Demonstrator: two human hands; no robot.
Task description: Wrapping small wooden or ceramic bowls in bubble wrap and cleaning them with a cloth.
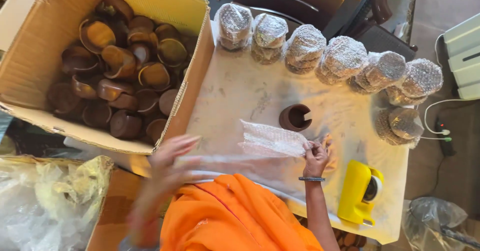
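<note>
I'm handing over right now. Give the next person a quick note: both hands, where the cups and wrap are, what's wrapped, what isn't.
Right hand: pinching one end of the bubble wrap sheet in its grip, flat on the table.
Left hand: blurred, at the sheet's other end; grip unclear.
Bare brown cup: on the table just beyond the sheet, unwrapped.
Done: wrapped bundles in a row along the far edge.
Left: cardboard box holding many unwrapped cups.
Yellow tape dispenser: near the right hand.

a cardboard box (45, 51) of cups (120, 61) is set left of the table (240, 88); wrapped bundles (345, 56) are lined behind a bare cup (295, 117), a tape dispenser (356, 191) right.
</note>
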